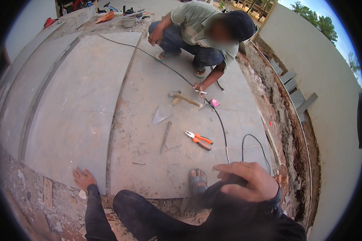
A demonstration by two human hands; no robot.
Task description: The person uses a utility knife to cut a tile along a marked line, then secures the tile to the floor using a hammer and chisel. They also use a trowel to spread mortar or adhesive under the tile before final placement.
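Note:
My left hand [83, 178] rests with spread fingers on the near edge of a large grey tile slab [72, 96]. Over my right knee is my right hand [251, 182], its fingers stretched out and nothing seen in it. Orange-handled pliers [199, 140] lie on the tiled floor [149, 168] ahead of it, jaws toward the left. Beyond them are a hammer [187, 99] with a wooden handle, a pointing trowel [162, 114], a metal bar [165, 137] and a pink tape measure [214, 103]. A black cable [222, 126] runs past the pliers.
A co-worker [201, 32] squats at the far side, one hand by the cable with a thin white stick-like thing [201, 92]. At right, a rough trench [287, 132] follows a pale wall [334, 100]. Rubble [40, 193] borders the near left; a bucket [128, 21] stands far back.

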